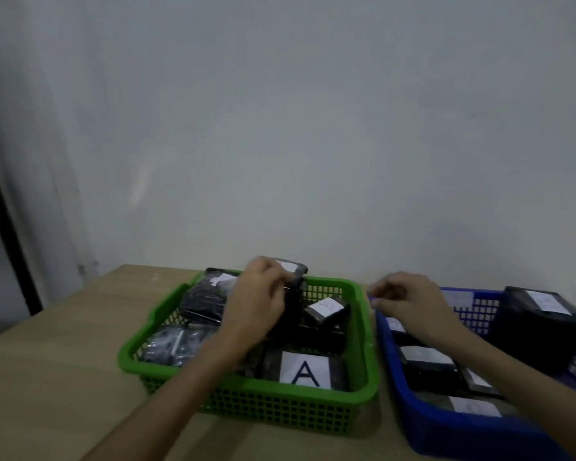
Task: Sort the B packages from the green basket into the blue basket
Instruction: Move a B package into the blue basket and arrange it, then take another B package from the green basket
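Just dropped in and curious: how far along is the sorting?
Several packages already lie in the blue basket. The left hand holds a black package above the green basket; the right hand is empty. More packages remain there, including one marked A.

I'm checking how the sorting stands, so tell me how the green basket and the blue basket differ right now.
The green basket sits in the middle of the table; the blue basket is to its right, partly out of frame. The left hand grips a black package over the green basket, while the right hand hovers empty over the blue basket. A package labelled A lies in the green basket. Both are mesh baskets holding black packages.
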{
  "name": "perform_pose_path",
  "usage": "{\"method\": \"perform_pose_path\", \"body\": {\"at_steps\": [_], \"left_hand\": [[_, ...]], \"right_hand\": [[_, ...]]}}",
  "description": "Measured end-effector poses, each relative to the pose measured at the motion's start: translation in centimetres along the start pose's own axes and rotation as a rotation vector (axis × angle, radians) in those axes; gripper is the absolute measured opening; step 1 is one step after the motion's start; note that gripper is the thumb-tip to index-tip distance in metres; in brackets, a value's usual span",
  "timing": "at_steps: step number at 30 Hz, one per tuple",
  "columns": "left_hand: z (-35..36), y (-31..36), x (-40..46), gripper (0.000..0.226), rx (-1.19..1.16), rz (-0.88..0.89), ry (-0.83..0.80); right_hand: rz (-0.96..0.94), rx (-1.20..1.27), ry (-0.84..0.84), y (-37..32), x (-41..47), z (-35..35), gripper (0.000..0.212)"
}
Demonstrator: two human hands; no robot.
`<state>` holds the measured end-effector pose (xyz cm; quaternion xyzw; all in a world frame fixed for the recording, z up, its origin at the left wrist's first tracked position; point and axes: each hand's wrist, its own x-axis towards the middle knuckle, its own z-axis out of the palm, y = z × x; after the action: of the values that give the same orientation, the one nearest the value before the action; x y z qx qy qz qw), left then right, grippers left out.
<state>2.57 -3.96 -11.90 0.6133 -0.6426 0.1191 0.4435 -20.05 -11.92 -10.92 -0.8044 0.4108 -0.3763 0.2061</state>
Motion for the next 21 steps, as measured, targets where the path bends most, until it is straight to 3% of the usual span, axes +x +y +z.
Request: {"method": "perform_pose_path", "body": {"at_steps": [3, 5, 9, 11, 14, 15, 17, 21], "left_hand": [[-3.2, -6.0, 1.3, 0.021, 0.154, -0.359, 0.082], [-4.7, -9.1, 1.3, 0.027, 0.277, -0.546, 0.020], [-4.3, -11.6, -0.5, 0.050, 0.400, -0.756, -0.165], [-3.6, -11.7, -1.1, 0.058, 0.455, -0.763, -0.162], [-3.8, -11.7, -1.1, 0.054, 0.430, -0.651, 0.060], [-3.8, -11.8, -1.1, 0.048, 0.433, -0.597, 0.111], [-3.8, -11.8, -0.9, 0.043, 0.519, -0.552, 0.056], [-2.6, -10.9, -0.8, 0.073, 0.717, -0.500, -0.146]], "right_hand": [[-0.146, -0.035, -0.079, -3.6, 1.0, 4.6, 0.014], [-0.251, -0.058, -0.138, -5.5, 2.0, 7.9, 0.025], [-0.399, -0.113, -0.256, -8.1, 3.6, 14.1, 0.055], [-0.475, -0.249, -0.287, -8.2, 4.1, 16.6, 0.065], [-0.460, -0.370, -0.243, -7.6, 4.6, 18.6, 0.068], [-0.428, -0.320, -0.190, -7.5, 4.8, 18.6, 0.061], [-0.316, -0.112, -0.108, -7.1, 5.0, 18.1, 0.041], [-0.068, 0.260, -0.151, -6.4, 4.7, 17.1, 0.042]]}}
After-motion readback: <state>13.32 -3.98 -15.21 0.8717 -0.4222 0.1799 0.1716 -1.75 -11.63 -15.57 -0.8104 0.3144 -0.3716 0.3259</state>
